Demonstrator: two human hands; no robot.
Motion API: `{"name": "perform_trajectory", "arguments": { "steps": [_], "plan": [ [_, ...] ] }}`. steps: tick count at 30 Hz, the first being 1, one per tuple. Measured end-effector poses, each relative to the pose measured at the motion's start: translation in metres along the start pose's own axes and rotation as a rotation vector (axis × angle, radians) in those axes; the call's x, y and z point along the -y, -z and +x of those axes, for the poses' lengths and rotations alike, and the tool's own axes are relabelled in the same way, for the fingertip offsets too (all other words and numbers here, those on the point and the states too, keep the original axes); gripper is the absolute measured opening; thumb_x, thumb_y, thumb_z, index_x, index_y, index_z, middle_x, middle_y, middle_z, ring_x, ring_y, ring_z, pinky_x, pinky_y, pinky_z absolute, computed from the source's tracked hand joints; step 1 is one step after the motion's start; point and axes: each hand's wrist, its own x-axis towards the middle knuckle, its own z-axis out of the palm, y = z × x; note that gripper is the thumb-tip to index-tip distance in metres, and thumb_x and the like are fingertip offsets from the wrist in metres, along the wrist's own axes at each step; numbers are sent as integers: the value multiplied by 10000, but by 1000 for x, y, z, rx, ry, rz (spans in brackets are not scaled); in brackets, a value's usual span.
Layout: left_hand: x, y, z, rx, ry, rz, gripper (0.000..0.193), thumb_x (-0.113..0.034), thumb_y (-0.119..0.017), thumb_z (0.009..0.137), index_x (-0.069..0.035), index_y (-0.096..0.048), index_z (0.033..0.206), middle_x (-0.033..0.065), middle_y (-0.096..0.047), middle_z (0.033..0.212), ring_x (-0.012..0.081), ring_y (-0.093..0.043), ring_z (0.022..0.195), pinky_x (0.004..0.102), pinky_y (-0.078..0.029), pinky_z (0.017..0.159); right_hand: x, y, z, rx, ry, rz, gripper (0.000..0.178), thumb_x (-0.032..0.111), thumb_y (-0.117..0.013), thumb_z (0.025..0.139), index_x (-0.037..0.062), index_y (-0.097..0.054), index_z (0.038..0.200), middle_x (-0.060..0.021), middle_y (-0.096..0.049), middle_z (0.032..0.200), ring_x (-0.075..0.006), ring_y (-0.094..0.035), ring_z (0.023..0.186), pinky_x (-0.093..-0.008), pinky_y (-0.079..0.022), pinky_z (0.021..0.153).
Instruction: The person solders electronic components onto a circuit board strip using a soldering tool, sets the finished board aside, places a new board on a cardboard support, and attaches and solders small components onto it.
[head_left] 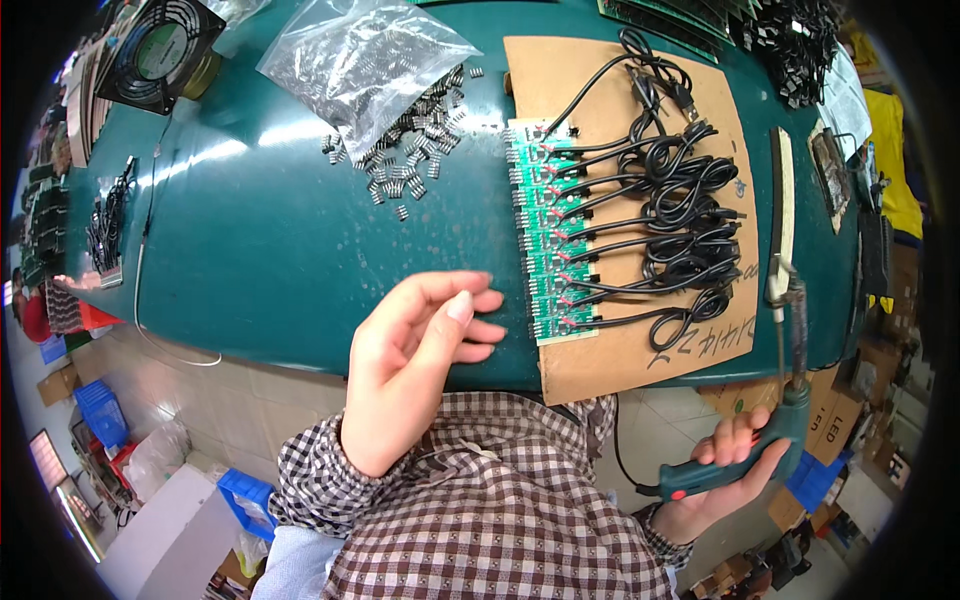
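Note:
My left hand (405, 345) hovers palm inward over the front of the green table (270, 290), fingers loosely bent and apart, holding nothing. Just right of its fingertips is a row of small green circuit boards (543, 250) on a cardboard sheet (590, 375). Black cables (690, 185) run from the boards and lie coiled on the cardboard; short red wires show at the joints. At the lower right, my right hand (735, 465) grips a dark green soldering gun (680, 482). Its metal nozzle points away from me, near the lower end of a pale narrow strip (783, 190).
A clear plastic bag (360, 60) of small black-and-silver parts lies at the back, with loose parts (410, 160) spilled before it. A black fan (165, 55) stands far left. Cable bundles (790, 50) and stacked green boards (670, 25) sit back right. Blue crates (100, 415) are on the floor.

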Motion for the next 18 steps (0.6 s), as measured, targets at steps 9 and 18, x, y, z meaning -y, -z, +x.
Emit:
{"name": "perform_trajectory", "arguments": {
  "steps": [9, 18],
  "plan": [
    [-8, -19, 16, -48, -23, 34, 262, -140, -505, 883, 32, -490, 1082, 75, -574, 908, 114, -562, 771, 234, -482, 687, 16, 32, 39, 88, -90, 244, 340, 345, -386, 924, 16, -373, 1008, -38, -412, 686, -122, -429, 582, -286, -490, 503],
    [-8, -27, 14, -83, 22, 23, 259, -145, -499, 889, 31, -494, 1079, 69, -579, 891, 112, -565, 780, 229, -480, 687, 8, 40, 52, 94, -149, 280, 331, 345, -385, 924, 22, -370, 995, -30, -399, 686, -115, -427, 579, -274, -480, 495]
  ]
}}
